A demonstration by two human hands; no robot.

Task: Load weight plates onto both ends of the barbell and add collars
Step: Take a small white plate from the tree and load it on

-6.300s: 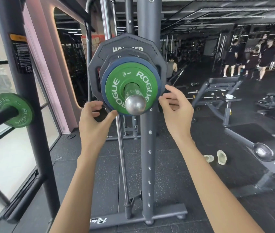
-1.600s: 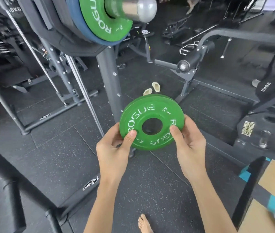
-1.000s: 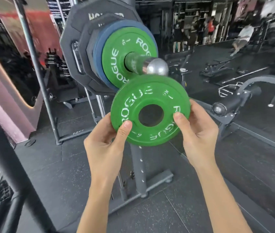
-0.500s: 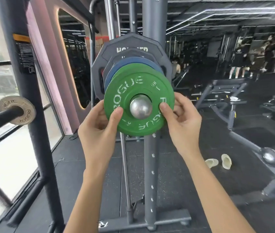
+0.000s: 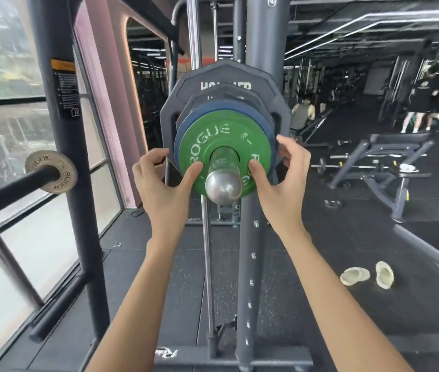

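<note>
The barbell sleeve's (image 5: 223,185) chrome end points at me at centre. On it sit large black plates (image 5: 226,73), a blue plate (image 5: 264,122) and, outermost, a green ROGUE plate (image 5: 221,132) pushed up against the stack. My left hand (image 5: 159,183) is at the plate's left side with its thumb pressed on the green face and its fingers loosely curled beside the stack. My right hand (image 5: 282,178) mirrors it on the right, thumb on the green face, fingers spread past the rim. No collar is in view.
The grey rack upright (image 5: 247,264) stands right behind the sleeve. On the left, a black post (image 5: 62,183) carries a peg with a small grey ROGUE plate (image 5: 52,173). A pair of slippers (image 5: 355,276) lies on the floor at right, with benches (image 5: 390,146) and people (image 5: 424,103) beyond.
I lifted a second green plate, lined its hole up with the sleeve end and slid it back against the stack. My fingers have come off its rim; only the thumbs touch it.
</note>
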